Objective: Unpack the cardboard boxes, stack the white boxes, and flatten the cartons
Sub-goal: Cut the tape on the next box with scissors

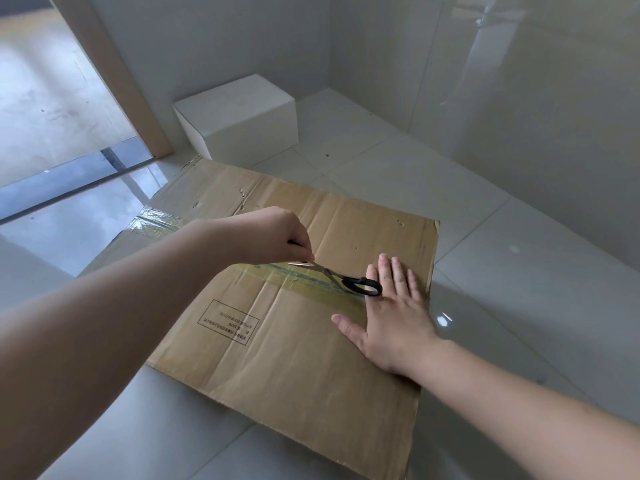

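Note:
A brown cardboard carton [294,358] lies on the tiled floor in front of me, with a strip of clear tape [304,275] running across its top face. My left hand [273,233] is shut on a pair of scissors [332,273], whose metal blade lies along the tape. The scissors' black handle loop [363,287] rests at the fingertips of my right hand [391,313]. That hand lies flat on the carton, fingers spread, holding nothing. One white box [239,116] stands behind the carton against the wall.
A wooden door frame [114,74] and glass panel [41,98] stand at the left. White walls meet in a corner at the back right. Glossy floor tiles [502,271] surround the carton, with more old tape [152,221] on its left edge.

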